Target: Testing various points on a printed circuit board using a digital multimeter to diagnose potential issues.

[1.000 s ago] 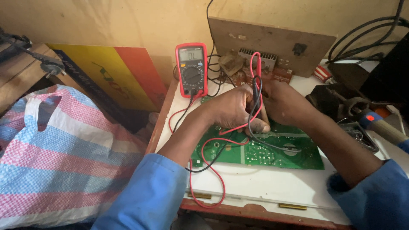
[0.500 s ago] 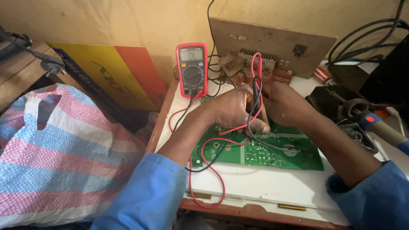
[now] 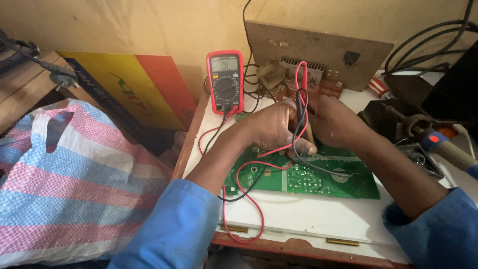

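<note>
- left hand (image 3: 276, 130): fingers curled shut around the red probe lead (image 3: 249, 211) and black probe lead (image 3: 249, 185), fingertips pressing down on the green circuit board (image 3: 318, 174)
- right hand (image 3: 336, 122): just behind the left, touching it, fingers folded down toward the board; closed, but can't tell exactly what it pinches, the left hand hides the tips
- both leads rise in a loop above the knuckles, red over black, then drop between the two hands
- board lies flat on the white bench top (image 3: 308, 216), solder side up, mid-bench, directly under both hands
- red lead slack runs off the front edge of the board and loops over the white top near the left blue sleeve (image 3: 174, 229)
- red multimeter (image 3: 225, 82): stands upright against the wall behind the board, display lit, both leads plugged in at its base
- brown heatsink board (image 3: 298, 74) leans against a wooden panel (image 3: 318, 47) at the back
- soldering iron handle (image 3: 445, 149) at right, well apart from the hands
- striped pink-and-blue woven bag (image 3: 69, 184) left of the bench, on the floor side
</note>
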